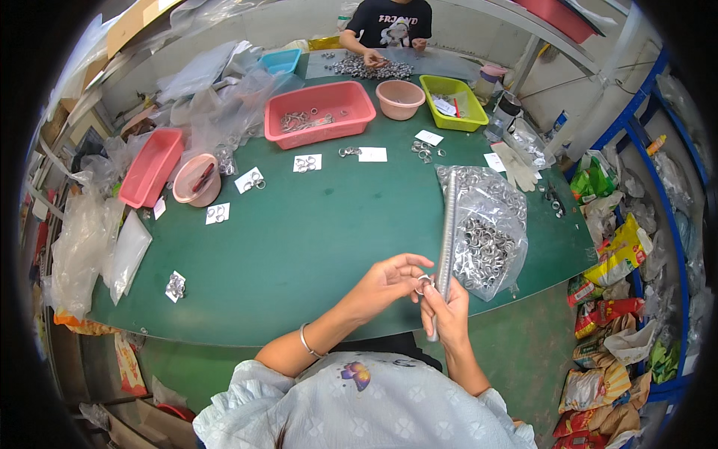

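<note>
My right hand (448, 310) is wrapped round the lower part of a long, ribbed metal ring mandrel (447, 236), which stands tilted nearly upright over the table's near edge. Just left of it, my left hand (390, 283) pinches a small silver ring (424, 283) between thumb and fingers. The ring is beside the mandrel, close to my right thumb, not visibly around the rod. Behind the mandrel lies a clear plastic bag (490, 251) full of silver rings, its near end close to my right hand.
Small white cards with rings, such as one card (307, 163), lie across the green table (321, 232). Pink tubs (320, 105), a lime basket (454, 103) and a glove (516, 166) sit farther back. Opposite, a person (389, 26) handles a pile of small metal pieces (374, 68).
</note>
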The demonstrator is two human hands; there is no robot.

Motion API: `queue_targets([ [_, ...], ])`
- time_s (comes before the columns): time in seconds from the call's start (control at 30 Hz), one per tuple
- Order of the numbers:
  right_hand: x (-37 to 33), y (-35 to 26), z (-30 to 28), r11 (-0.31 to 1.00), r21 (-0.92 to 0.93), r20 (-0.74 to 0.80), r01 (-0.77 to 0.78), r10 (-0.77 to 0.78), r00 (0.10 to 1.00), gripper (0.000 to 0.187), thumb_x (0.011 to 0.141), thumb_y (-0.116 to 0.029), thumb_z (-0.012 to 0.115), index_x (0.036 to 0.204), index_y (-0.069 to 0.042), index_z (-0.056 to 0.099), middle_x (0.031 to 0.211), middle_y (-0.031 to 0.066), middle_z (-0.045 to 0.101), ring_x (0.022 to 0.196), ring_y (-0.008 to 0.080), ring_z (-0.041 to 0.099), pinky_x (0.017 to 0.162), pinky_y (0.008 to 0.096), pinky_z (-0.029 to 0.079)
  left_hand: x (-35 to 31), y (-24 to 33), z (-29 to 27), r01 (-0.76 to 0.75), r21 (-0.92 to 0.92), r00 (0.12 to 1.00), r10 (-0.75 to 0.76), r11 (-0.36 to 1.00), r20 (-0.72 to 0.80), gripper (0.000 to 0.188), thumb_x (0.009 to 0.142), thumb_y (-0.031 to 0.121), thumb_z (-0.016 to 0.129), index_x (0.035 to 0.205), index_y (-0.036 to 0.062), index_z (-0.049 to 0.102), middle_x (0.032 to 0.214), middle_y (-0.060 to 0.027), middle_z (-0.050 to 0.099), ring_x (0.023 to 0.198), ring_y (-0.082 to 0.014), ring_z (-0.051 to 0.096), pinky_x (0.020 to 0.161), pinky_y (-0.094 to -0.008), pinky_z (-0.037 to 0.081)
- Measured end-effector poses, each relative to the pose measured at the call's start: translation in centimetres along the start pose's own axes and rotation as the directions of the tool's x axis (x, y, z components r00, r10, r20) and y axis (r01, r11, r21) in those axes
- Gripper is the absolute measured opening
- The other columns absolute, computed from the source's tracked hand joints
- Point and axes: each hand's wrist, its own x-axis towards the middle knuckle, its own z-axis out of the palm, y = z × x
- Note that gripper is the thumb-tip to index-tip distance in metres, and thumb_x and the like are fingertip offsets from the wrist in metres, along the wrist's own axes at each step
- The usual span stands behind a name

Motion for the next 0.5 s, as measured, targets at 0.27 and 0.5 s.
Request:
queue_targets([
  [0.27, 0.5, -0.2, 1.8, 0.95, 0.173, 0.222, -0.259, 0.219, 0.95, 0.019, 0.092, -0.017, 0.045, 0.088, 0.001, 0.048, 0.049, 0.0018, 0.04, 0.027, 0.01, 0.037, 0.026, 0.0218, 0.03, -2.6, 1.2, -1.5, -0.282, 0.343, 0.958, 0.28, 0.896, 0.057, 0.031, 0.078, -0.005, 0.06, 0.108, -0.0003, 0.058, 0.104, -0.0061, 0.05, 0.09, -0.0134, 0.053, 0.077, -0.0269, 0.047],
  [0.5, 1.3, -0.3, 1.9, 0.864, 0.27, 0.308, -0.426, 0.341, 0.888, 0.023, 0.094, -0.023, 0.041, 0.085, -0.002, 0.047, 0.048, 0.0002, 0.037, 0.025, 0.0092, 0.033, 0.026, 0.0224, 0.03, -3.1, 1.9, -1.4, -0.427, 0.657, 0.86, 0.503, 0.621, 0.082, 0.032, 0.069, -0.009, 0.066, 0.1, -0.0004, 0.063, 0.098, -0.0102, 0.055, 0.078, -0.0171, 0.058, 0.07, -0.0263, 0.05],
])
